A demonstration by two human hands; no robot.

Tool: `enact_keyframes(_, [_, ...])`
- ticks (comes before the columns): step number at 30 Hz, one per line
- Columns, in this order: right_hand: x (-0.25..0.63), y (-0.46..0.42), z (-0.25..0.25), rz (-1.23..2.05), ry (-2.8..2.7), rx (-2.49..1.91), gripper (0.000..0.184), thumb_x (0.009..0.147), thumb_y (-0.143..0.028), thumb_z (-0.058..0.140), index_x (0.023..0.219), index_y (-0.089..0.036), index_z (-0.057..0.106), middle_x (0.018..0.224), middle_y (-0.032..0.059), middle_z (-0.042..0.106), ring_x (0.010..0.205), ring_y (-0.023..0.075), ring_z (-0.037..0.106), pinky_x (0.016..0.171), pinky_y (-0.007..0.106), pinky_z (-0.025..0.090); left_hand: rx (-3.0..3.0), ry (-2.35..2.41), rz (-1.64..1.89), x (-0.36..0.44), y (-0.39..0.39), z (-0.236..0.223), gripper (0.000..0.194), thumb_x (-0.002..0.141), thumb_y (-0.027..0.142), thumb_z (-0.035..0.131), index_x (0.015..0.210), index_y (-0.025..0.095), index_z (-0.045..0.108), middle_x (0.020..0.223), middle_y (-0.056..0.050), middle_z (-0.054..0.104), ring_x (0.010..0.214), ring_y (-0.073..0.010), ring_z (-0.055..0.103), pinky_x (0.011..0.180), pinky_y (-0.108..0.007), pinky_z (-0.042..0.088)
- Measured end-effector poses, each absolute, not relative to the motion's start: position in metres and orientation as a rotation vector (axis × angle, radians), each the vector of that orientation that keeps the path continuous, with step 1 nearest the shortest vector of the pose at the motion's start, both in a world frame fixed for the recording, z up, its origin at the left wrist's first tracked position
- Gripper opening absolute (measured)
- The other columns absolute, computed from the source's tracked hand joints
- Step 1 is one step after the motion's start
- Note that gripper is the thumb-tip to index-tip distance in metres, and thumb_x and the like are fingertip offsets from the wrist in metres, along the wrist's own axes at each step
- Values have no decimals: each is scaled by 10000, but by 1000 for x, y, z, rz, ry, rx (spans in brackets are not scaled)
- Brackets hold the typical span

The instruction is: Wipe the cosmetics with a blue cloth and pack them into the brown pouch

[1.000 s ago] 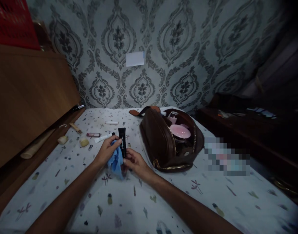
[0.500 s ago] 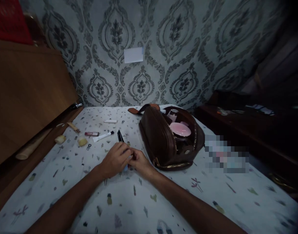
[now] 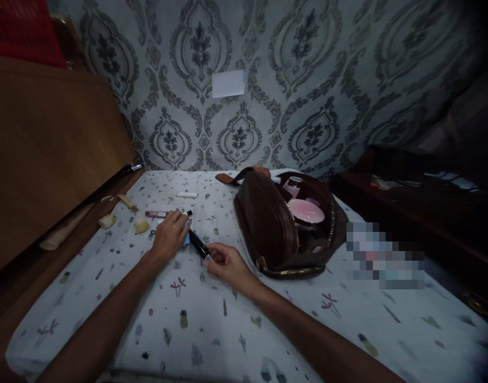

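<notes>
First, wall (image 3: 240,48): gray ornamental pattern across the rear; a white card (image 3: 228,84) sits flat against it.
Bench (image 3: 228,340): covered with white cloth bearing small plant prints.
Wooden cabinet (image 3: 48,138): positioned along the left side of the bench; red basket (image 3: 23,32) on top, partly out of view.
Brown bag (image 3: 260,223): rests on the bench, right of both hands; main compartment unzipped, contents exposed.
Left hand (image 3: 170,236): fingers curled down, grasping the blue cloth against the far part of the black tube.
Right hand (image 3: 228,262): thumb and fingers pinching the near, lighter-colored end of the same tube.
Pink round item (image 3: 306,211): seated inside the bag compartment, glossy face up.
Black tube (image 3: 198,244): held slantwise between the hands, left of the bag; contact with the bench cannot be determined.
Blue cloth (image 3: 187,240): bunched at the left fingertips, mostly hidden by the hand.
Yellow container (image 3: 141,223): on the bench, left of the left hand.
Reddish tube (image 3: 156,214): lies just beyond the left hand, partly covered.
White stick (image 3: 186,194): lies crosswise farther back, apart from both hands.
</notes>
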State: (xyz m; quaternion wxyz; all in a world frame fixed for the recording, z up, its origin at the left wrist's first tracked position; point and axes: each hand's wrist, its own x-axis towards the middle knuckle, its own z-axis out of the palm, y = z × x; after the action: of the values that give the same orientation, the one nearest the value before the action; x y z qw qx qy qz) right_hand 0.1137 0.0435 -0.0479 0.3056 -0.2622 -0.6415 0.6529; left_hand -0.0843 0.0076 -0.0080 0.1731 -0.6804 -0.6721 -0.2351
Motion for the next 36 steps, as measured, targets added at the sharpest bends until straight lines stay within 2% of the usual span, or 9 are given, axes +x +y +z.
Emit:
enact_keyframes(3, [116, 43, -50, 1415, -1839, -724, 367, 682, -166, 693, 1048, -192, 678, 745, -27, 578, 674, 120, 550, 573, 215, 457, -1887, -1997, -626, -86, 7, -8, 286, 1003, 297, 384, 897, 204, 632, 901, -72, 640, 911, -224, 572, 785, -335, 458])
enact_keyframes(7, [120, 42, -49, 1284, -1928, -755, 430, 726, -172, 655, 1150, -217, 599, 797, -22, 592, 650, 114, 548, 549, 208, 427, -1883, -1918, -703, -76, 1, 0, 258, 1007, 288, 384, 966, 196, 622, 927, -72, 669, 913, -223, 582, 779, -335, 452])
enact_keyframes(10, [120, 42, -48, 1257, -1908, -759, 403, 720, -165, 628, 1115, -210, 559, 775, -33, 575, 642, 117, 547, 567, 218, 432, -2064, -1694, -741, -58, -4, 1, 277, 1014, 288, 371, 954, 182, 620, 874, -74, 648, 860, -216, 569, 768, -342, 450])
enact_keyframes(13, [119, 44, -48, 1228, -1914, -745, 351, 703, -142, 596, 1044, -205, 540, 726, -48, 568, 644, 127, 551, 593, 232, 434, -2313, -1512, -621, -40, -4, -6, 275, 1007, 270, 371, 941, 180, 622, 841, -74, 622, 833, -217, 550, 742, -350, 445])
enact_keyframes(20, [119, 45, -50, 1305, -1845, -759, 383, 712, -174, 646, 1076, -222, 537, 761, -47, 566, 647, 119, 544, 594, 225, 450, -2336, -1754, -448, -55, 6, -17, 262, 994, 267, 399, 869, 193, 617, 825, -63, 629, 839, -224, 566, 797, -379, 415])
enact_keyframes(23, [119, 46, -50, 1325, -1822, -789, 316, 712, -181, 654, 1017, -217, 581, 771, -31, 581, 663, 123, 553, 590, 224, 450, -2267, -1880, -422, -73, 9, -14, 287, 1000, 292, 395, 840, 197, 614, 817, -62, 630, 845, -226, 574, 794, -359, 423])
enact_keyframes(27, [118, 48, -48, 1425, -1742, -793, 149, 714, -230, 669, 843, -198, 604, 712, -28, 580, 639, 124, 541, 565, 225, 431, -2252, -1924, -460, -85, 10, -12, 317, 1013, 309, 368, 829, 203, 603, 821, -58, 624, 846, -217, 579, 790, -331, 439])
enact_keyframes(32, [117, 53, -45, 1593, -1573, -803, 203, 725, -365, 709, 783, -195, 614, 608, -43, 561, 565, 120, 520, 542, 238, 424, -2200, -1984, -461, -87, 8, -12, 271, 1002, 315, 409, 857, 213, 614, 872, -53, 665, 881, -208, 611, 783, -305, 448])
enact_keyframes(36, [119, 54, -42, 1503, -1584, -783, 188, 745, -366, 709, 774, -190, 650, 633, -23, 593, 601, 137, 549, 594, 263, 448, -2006, -2069, -507, -87, 5, -5, 261, 996, 306, 409, 914, 195, 629, 929, -90, 679, 888, -237, 623, 753, -330, 453])
